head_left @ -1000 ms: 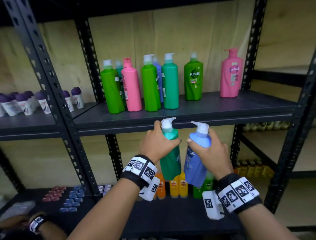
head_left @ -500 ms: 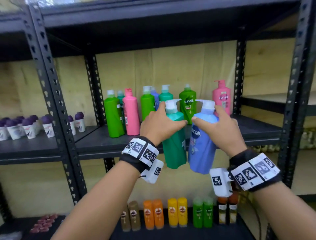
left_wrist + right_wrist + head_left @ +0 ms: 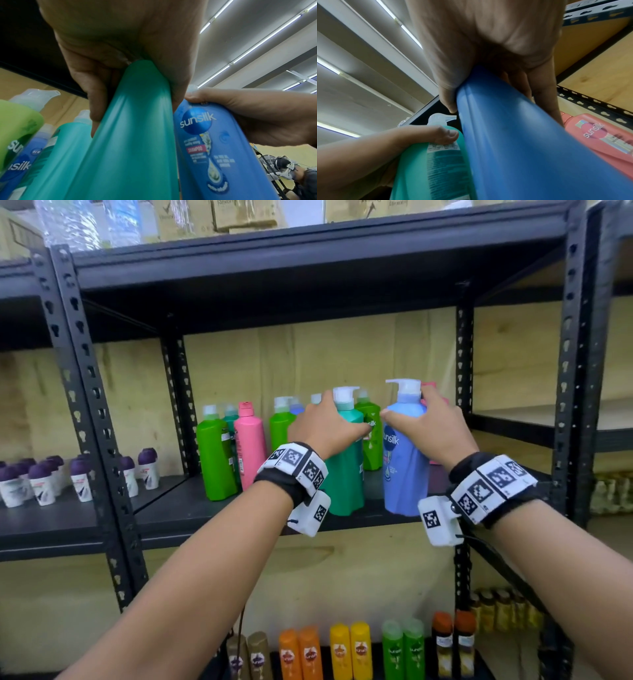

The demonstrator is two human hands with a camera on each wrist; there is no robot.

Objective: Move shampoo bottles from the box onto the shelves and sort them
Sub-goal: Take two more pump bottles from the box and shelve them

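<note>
"sunsilk" and "SHAMPOO" read on the blue pump bottle (image 3: 406, 460) gripped by the right hand (image 3: 430, 429); beside it the left hand (image 3: 322, 428) wraps the teal pump bottle (image 3: 344, 467), both arms reaching forward

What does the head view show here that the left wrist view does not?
Only the head view shows the small bottles on the lower shelf and the purple-capped roll-ons. Only the left wrist view shows ceiling lights. Both show the left hand gripping the teal bottle and the right hand gripping the blue bottle.
</note>
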